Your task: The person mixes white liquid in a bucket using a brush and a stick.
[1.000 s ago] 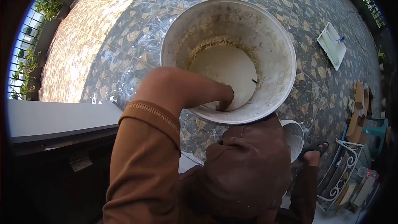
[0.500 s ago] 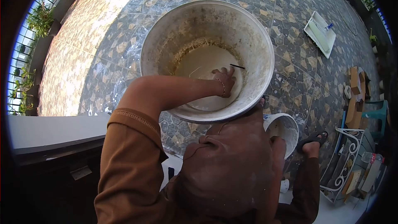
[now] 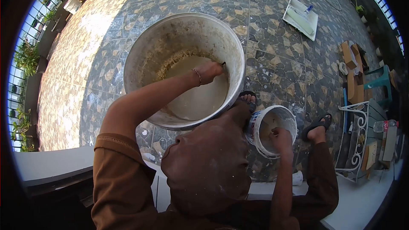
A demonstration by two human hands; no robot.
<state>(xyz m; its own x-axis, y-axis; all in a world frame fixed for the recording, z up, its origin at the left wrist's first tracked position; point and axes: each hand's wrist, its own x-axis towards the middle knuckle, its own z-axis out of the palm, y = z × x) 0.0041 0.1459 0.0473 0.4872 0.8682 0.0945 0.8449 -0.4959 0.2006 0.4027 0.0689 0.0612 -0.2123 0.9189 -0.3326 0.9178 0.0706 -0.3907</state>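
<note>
Where left hand (image 3: 209, 71) reaches — big bucket (image 3: 142, 55).

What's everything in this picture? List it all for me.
big bucket: one, grey-white, on tiled floor, pale liquid inside
small bucket: one, white, right of it
paint tray: one, white, upper right, roller inside
chair: one, teal, right edge
rack: one, white metal, lower right
plants: several, green, left edge
sandals: two, dark, on the feet
left hand: in big bucket, closed on dark stick
right hand: gripping small bucket's rim
</note>
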